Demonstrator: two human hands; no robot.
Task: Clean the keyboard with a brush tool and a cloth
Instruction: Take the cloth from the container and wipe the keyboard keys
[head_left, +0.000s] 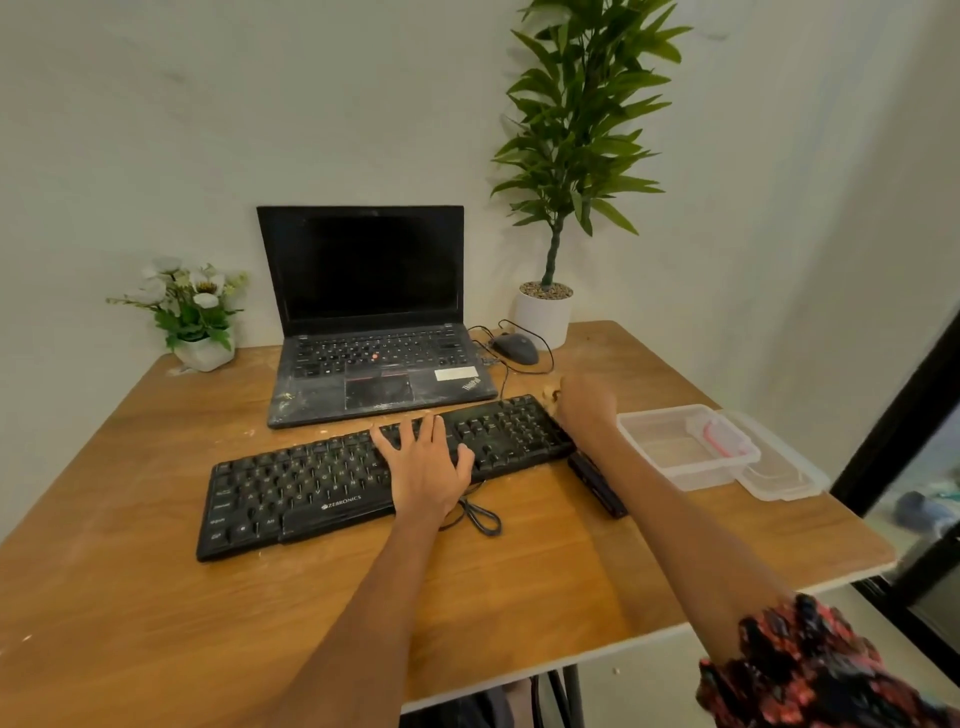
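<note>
Hands at a dusty black plastic keyboard (332, 483) on a wooden table (156, 597).
Left hand (428, 467) lies flat, fingers spread, on the keys; right hand (584, 400), beyond the keyboard's far corner, looks curled, its grip unclear.

Beyond my left hand (427, 462) I see a dusty black laptop (371, 322), lid open, screen dark. Beyond my right hand (584, 400) a grey mouse (516, 348) lies near a white-potted plant (558, 208). Just right of that hand sits a clear plastic container (680, 447). Small white flowers (192, 306) stand far left on the wooden table (156, 597).
</note>
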